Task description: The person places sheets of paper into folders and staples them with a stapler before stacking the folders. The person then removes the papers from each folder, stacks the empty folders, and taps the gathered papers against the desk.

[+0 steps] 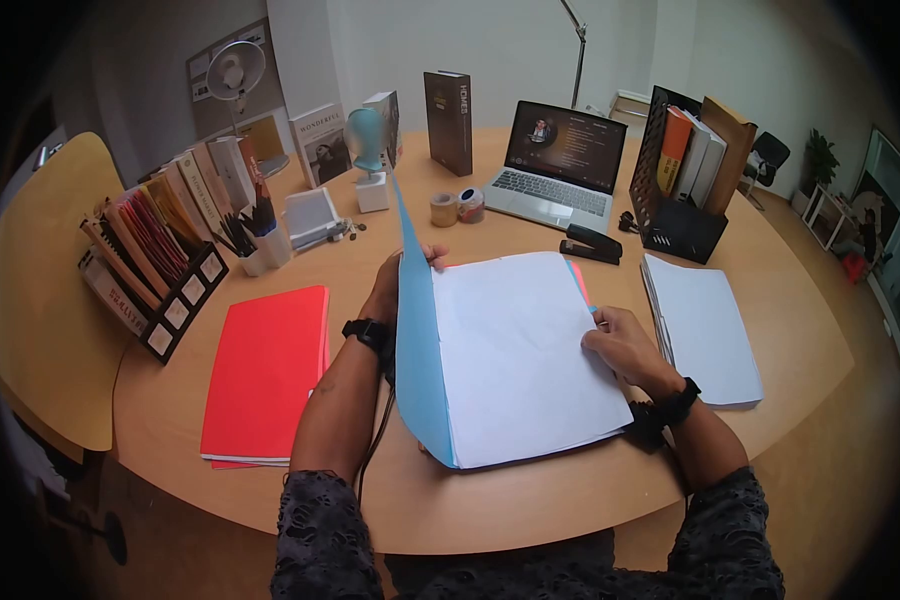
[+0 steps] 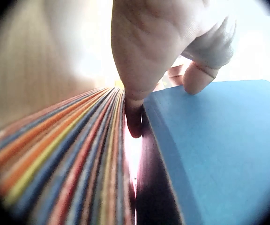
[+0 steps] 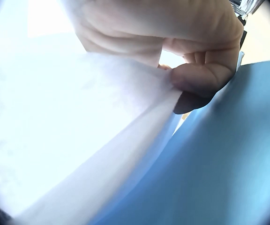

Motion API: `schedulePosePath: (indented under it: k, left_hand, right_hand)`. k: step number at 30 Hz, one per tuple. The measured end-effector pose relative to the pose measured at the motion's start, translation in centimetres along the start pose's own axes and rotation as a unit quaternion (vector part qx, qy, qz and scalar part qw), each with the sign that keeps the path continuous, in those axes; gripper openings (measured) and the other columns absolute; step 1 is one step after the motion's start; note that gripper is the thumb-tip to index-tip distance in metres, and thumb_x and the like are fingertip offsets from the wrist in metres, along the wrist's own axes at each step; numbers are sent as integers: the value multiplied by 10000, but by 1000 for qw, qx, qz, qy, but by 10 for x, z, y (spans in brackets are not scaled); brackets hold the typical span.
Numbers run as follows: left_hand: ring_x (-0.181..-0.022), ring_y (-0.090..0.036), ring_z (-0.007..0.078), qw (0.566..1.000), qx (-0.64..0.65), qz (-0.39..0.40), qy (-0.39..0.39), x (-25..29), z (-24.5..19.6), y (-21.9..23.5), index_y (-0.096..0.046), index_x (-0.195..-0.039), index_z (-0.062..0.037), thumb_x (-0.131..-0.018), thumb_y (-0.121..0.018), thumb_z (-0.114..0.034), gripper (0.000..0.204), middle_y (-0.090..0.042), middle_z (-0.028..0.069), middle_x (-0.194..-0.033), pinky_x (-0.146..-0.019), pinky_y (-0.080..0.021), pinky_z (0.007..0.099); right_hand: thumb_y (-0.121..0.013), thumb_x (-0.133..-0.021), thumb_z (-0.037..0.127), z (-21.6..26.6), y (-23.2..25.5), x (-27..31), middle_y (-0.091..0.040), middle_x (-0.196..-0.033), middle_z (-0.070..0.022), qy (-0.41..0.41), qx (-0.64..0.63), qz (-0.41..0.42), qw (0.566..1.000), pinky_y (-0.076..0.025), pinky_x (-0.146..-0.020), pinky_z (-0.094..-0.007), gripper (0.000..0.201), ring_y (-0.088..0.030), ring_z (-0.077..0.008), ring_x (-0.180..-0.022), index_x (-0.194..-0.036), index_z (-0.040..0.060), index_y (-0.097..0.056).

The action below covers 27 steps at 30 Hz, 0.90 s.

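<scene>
A blue folder cover [image 1: 417,350] stands raised along the left side of white paper sheets [image 1: 520,360], in front of the person. My left hand [image 1: 388,290] grips this blue cover near its far end, mostly hidden behind it in the head view. In the left wrist view, one digit dips between the blue cover [image 2: 219,140] and a row of multicoloured edges [image 2: 74,154], while another finger lies over the cover's top. My right hand [image 1: 625,345] pinches the right edge of the white sheets between thumb and fingers. Blue material [image 3: 219,150] shows just beneath that edge in the right wrist view.
Red folders [image 1: 265,370] lie at left, a white paper stack [image 1: 705,330] at right. Beyond are a stapler [image 1: 591,244], tape rolls [image 1: 457,207], a laptop [image 1: 560,165] and an upright dark book [image 1: 448,122]. Book holders stand at both sides, one black [image 1: 685,235].
</scene>
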<state>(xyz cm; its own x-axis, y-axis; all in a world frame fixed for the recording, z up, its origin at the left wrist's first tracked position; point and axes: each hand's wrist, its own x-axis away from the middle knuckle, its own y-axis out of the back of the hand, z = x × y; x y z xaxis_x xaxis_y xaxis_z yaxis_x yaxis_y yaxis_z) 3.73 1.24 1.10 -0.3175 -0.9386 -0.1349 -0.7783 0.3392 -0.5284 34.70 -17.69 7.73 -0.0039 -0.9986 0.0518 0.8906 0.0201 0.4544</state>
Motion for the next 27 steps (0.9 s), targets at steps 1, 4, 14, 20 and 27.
schedulePosePath:
  k: [1, 4, 14, 20, 27]
  left_hand:
    - [-780, -610, 135, 1000, -16, -17, 1, 1, -1, -3, -643, -927, -51, -901, -558, -213, 185, -664, 84, -967, -642, -524, 258]
    - [-757, -609, 125, 999, -40, -14, 13, 7, -5, -9, -652, -979, -20, -908, -553, -223, 237, -663, 78, -932, -628, -517, 245]
    - [-891, -585, 192, 994, 39, 88, -45, 3, 1, 2, -612, -950, -39, -935, -587, -225, 188, -640, 122, -968, -799, -505, 294]
    - [-928, -573, 204, 990, 42, 129, -29, -5, 4, 9, -606, -954, -44, -931, -594, -226, 184, -623, 130, -1001, -807, -512, 313]
    - [-981, -557, 222, 983, 30, 179, -35, -8, 4, 15, -598, -959, -51, -925, -602, -227, 180, -600, 142, -1049, -818, -522, 338]
  right_hand:
    - [-610, -819, 123, -2, 0, -1, -578, -770, -57, 1, -5, 0, 1000, -424, -574, -256, 198, -534, -98, -660, -923, -44, -591]
    - [-618, -825, 151, -6, 2, -3, -589, -779, -61, 9, 24, -4, 1000, -430, -586, -258, 222, -539, -103, -669, -915, -51, -606]
    - [-618, -847, 228, 5, 33, -19, -671, -893, -238, 94, 264, -75, 957, -503, -746, -386, 363, -650, -349, -782, -1012, -96, -624]
    - [-564, -865, 115, 44, 54, -93, -660, -1014, -233, 92, 389, -22, 916, -482, -875, -414, 350, -618, -392, -1000, -1162, -67, -597]
    - [-531, -853, 11, -31, 52, -198, -500, -1359, -210, 179, 464, -63, 865, -434, -1005, -441, 504, -482, -357, -1241, -1353, 22, -469]
